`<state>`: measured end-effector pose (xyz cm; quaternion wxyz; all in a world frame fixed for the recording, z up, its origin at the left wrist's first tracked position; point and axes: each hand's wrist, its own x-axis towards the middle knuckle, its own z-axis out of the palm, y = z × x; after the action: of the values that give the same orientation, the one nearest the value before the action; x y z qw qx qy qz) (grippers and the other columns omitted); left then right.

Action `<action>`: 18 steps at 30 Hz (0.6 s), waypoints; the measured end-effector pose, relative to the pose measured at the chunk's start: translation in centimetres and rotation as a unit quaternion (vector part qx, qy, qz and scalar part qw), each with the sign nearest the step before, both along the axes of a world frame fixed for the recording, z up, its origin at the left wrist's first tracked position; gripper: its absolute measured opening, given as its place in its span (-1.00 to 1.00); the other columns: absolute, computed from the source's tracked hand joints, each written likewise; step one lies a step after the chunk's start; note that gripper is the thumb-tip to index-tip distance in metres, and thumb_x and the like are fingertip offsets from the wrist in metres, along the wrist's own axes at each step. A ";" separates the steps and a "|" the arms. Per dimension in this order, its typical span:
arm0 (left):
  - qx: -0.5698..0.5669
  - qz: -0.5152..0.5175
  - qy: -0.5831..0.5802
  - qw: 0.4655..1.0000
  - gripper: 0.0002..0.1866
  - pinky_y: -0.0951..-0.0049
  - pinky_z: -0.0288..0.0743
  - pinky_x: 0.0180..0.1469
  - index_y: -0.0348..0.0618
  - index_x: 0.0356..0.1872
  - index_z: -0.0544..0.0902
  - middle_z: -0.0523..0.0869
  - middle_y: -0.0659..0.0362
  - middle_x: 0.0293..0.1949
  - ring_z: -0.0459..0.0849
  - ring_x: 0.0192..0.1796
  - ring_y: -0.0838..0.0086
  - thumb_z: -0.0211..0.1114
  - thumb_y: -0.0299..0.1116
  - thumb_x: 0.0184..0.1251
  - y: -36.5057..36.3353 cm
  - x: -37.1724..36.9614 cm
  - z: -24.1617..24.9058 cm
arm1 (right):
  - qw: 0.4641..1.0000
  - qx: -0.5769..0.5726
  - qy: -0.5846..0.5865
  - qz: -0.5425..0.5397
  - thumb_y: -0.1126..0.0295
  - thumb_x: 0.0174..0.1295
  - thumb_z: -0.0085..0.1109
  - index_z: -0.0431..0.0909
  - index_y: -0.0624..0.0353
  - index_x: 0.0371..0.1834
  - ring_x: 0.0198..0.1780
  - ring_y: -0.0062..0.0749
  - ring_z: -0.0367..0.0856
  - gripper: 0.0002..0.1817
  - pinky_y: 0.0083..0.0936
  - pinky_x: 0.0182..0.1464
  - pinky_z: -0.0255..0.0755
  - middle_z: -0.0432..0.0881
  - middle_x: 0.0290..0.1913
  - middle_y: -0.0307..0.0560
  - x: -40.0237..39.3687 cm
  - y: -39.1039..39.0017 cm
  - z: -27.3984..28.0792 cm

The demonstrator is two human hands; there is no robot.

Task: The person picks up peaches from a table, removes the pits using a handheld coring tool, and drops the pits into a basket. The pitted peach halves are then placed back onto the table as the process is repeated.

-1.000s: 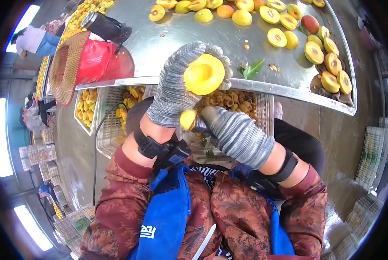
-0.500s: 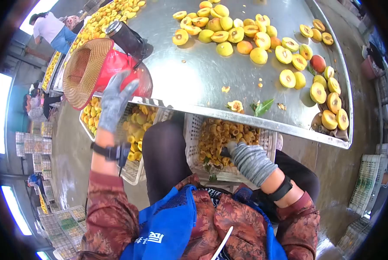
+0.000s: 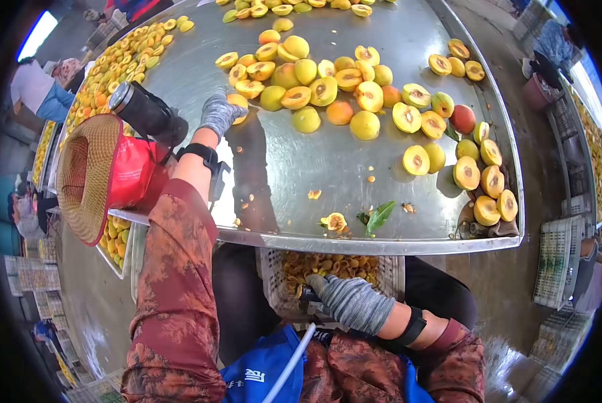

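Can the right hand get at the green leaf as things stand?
Probably: the leaf lies uncovered near the table's rim, though the right hand grips a dark tool and would have to clear that rim first.

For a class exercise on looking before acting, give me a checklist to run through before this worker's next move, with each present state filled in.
1. Left hand at a fruit half: ok, at the left side of the group.
2. Secure hold on that half: cannot tell, the hand partly hides it.
3. Right hand holding the dark tool: ok.
4. Tool's working end fit for use: cannot tell, too small to make out.
5. Crate near the right hand: ok, below the table's front edge.
6. Tabletop free of debris: not ok, a leaf and a fruit scrap lie there.
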<state>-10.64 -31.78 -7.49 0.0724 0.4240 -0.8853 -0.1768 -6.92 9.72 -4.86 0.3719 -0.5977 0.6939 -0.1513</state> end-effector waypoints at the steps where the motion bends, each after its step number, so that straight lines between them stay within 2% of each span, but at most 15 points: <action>1: -0.009 0.025 0.032 0.999 -0.28 0.33 0.43 -0.02 -0.25 -0.07 0.46 0.61 -0.09 -0.18 0.58 -0.09 0.11 0.48 -0.12 -0.37 0.6 0.1 0.2 | 0.999 -0.021 -0.033 -0.019 0.33 0.11 0.00 0.31 0.17 -0.17 -0.43 -0.02 0.58 -0.74 -0.19 -0.45 0.43 0.53 -0.43 0.12 0.0 0.0 0.1; 2: -0.004 0.027 0.033 0.999 -0.36 0.34 0.49 -0.11 -0.25 -0.11 0.48 0.62 -0.05 -0.22 0.61 -0.13 0.19 0.49 -0.21 -0.33 1.0 0.3 0.0 | 0.996 -0.042 -0.067 -0.038 0.29 0.13 0.01 0.31 0.18 -0.16 -0.41 0.01 0.58 -0.73 -0.18 -0.42 0.43 0.53 -0.42 0.15 -0.1 -0.1 0.4; 3: -0.005 0.027 0.032 0.999 -0.36 0.34 0.49 -0.11 -0.25 -0.11 0.48 0.62 -0.05 -0.22 0.61 -0.13 0.19 0.49 -0.21 -0.33 1.4 0.7 0.0 | 0.996 -0.043 -0.068 -0.038 0.29 0.13 0.01 0.31 0.18 -0.16 -0.41 0.01 0.58 -0.73 -0.18 -0.42 0.43 0.53 -0.42 0.15 -0.3 -0.3 1.0; 4: 0.151 0.045 0.146 0.977 -0.40 0.37 0.52 -0.19 -0.22 -0.11 0.46 0.61 0.02 -0.25 0.61 -0.18 0.28 0.48 -0.26 -0.28 2.1 1.4 -0.2 | 0.989 -0.013 -0.129 -0.066 0.26 0.13 0.04 0.32 0.19 -0.15 -0.38 0.03 0.57 -0.70 -0.18 -0.38 0.42 0.54 -0.40 0.17 -0.7 -0.7 1.9; 5: 0.301 0.059 0.255 0.917 -0.43 0.39 0.54 -0.28 -0.20 -0.11 0.44 0.60 0.10 -0.28 0.60 -0.22 0.37 0.48 -0.32 -0.23 3.6 2.0 0.4 | 0.977 0.016 -0.190 -0.094 0.23 0.13 0.06 0.33 0.21 -0.14 -0.35 0.06 0.56 -0.67 -0.18 -0.35 0.42 0.54 -0.39 0.20 -0.7 -0.8 2.5; 6: 0.393 0.089 0.312 0.860 -0.52 0.44 0.57 -0.34 -0.16 -0.13 0.46 0.59 0.12 -0.28 0.60 -0.25 0.41 0.43 -0.36 -0.14 6.0 2.8 2.9 | 0.975 -0.006 -0.184 -0.127 0.20 0.11 0.10 0.33 0.22 -0.13 -0.31 0.09 0.54 -0.63 -0.18 -0.31 0.41 0.53 -0.40 0.23 -0.6 -0.5 1.9; 7: 0.449 0.099 0.383 0.801 -0.59 0.45 0.58 -0.35 -0.21 -0.15 0.47 0.58 0.09 -0.27 0.60 -0.30 0.38 0.38 -0.36 -0.06 7.7 3.6 3.8 | 0.934 -0.138 -0.280 -0.174 0.25 0.09 0.14 0.32 0.22 -0.10 -0.24 0.08 0.54 -0.62 -0.22 -0.27 0.42 0.53 -0.34 0.22 0.4 -0.1 -1.3; 9: 0.553 0.044 0.457 0.695 -0.62 0.44 0.59 -0.32 -0.28 -0.17 0.47 0.59 0.07 -0.25 0.62 -0.27 0.34 0.34 -0.36 -0.01 10.4 5.5 4.6 | 0.898 -0.270 -0.270 -0.219 0.30 0.05 0.19 0.32 0.24 -0.07 -0.21 -0.01 0.55 -0.58 -0.30 -0.25 0.42 0.53 -0.30 0.18 -0.1 -0.6 0.1; 11: 0.571 -0.008 0.446 0.690 -0.63 0.41 0.60 -0.26 -0.32 -0.16 0.46 0.59 0.03 -0.22 0.62 -0.19 0.29 0.31 -0.37 0.03 13.4 6.6 6.6 | 0.892 -0.208 -0.313 -0.249 0.34 0.04 0.22 0.31 0.26 -0.05 -0.24 -0.17 0.55 -0.56 -0.37 -0.24 0.41 0.51 -0.30 0.09 -0.6 -0.6 1.8; 12: 0.565 -0.007 0.444 0.695 -0.64 0.40 0.60 -0.22 -0.33 -0.14 0.46 0.60 0.02 -0.20 0.61 -0.12 0.26 0.29 -0.35 0.06 15.0 7.2 7.2 | 0.855 -0.252 -0.372 -0.260 0.31 0.04 0.22 0.32 0.26 -0.10 -0.33 -0.28 0.51 -0.58 -0.41 -0.25 0.40 0.50 -0.37 0.02 -0.4 -1.1 1.8; 13: 0.540 -0.024 0.454 0.709 -0.61 0.39 0.59 -0.20 -0.33 -0.11 0.46 0.59 -0.01 -0.19 0.61 -0.14 0.22 0.26 -0.27 0.11 16.7 7.8 7.5 | 0.876 -0.253 -0.327 -0.247 0.29 0.03 0.23 0.32 0.26 -0.14 -0.37 -0.31 0.49 -0.58 -0.41 -0.28 0.39 0.49 -0.39 0.00 -0.8 -1.0 2.6; 15: 0.584 0.006 0.483 0.652 -0.56 0.30 0.55 -0.12 -0.31 -0.08 0.45 0.57 -0.05 -0.17 0.59 -0.13 0.18 0.16 -0.13 0.19 19.4 8.8 7.5 | 0.866 -0.262 -0.322 -0.278 0.28 0.00 0.25 0.34 0.27 -0.22 -0.40 -0.30 0.47 -0.61 -0.40 -0.32 0.39 0.48 -0.42 0.01 -0.5 -1.1 3.9; 16: 0.583 0.010 0.480 0.656 -0.56 0.30 0.55 -0.12 -0.31 -0.08 0.45 0.57 -0.05 -0.17 0.59 -0.13 0.18 0.16 -0.13 0.19 20.7 9.2 7.3 | 0.895 -0.183 -0.288 -0.287 0.27 -0.04 0.32 0.32 0.31 -0.13 -0.37 -0.40 0.43 -0.50 -0.48 -0.27 0.36 0.46 -0.43 -0.06 -0.7 -0.9 4.5; 17: 0.598 0.003 0.514 0.615 -0.54 0.25 0.51 -0.08 -0.30 -0.07 0.45 0.56 -0.07 -0.16 0.58 -0.12 0.16 0.09 -0.08 0.23 22.0 9.6 7.1 | 0.894 -0.181 -0.293 -0.285 0.27 -0.04 0.32 0.32 0.31 -0.13 -0.37 -0.40 0.43 -0.50 -0.48 -0.27 0.36 0.46 -0.43 -0.06 -0.6 -1.0 4.1; 18: 0.611 -0.006 0.546 0.573 -0.52 0.20 0.48 -0.04 -0.28 -0.05 0.45 0.56 -0.09 -0.16 0.56 -0.10 0.14 0.02 -0.03 0.26 23.1 9.9 7.0 | 0.904 -0.216 -0.240 -0.281 0.28 -0.05 0.32 0.31 0.31 -0.14 -0.39 -0.28 0.46 -0.50 -0.43 -0.30 0.37 0.48 -0.43 0.00 -0.4 -1.4 3.4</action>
<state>-0.75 -8.65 -0.54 0.2648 0.1856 -0.3617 -0.8744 -7.35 8.36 -1.46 0.3309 -0.3897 0.6731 -0.5345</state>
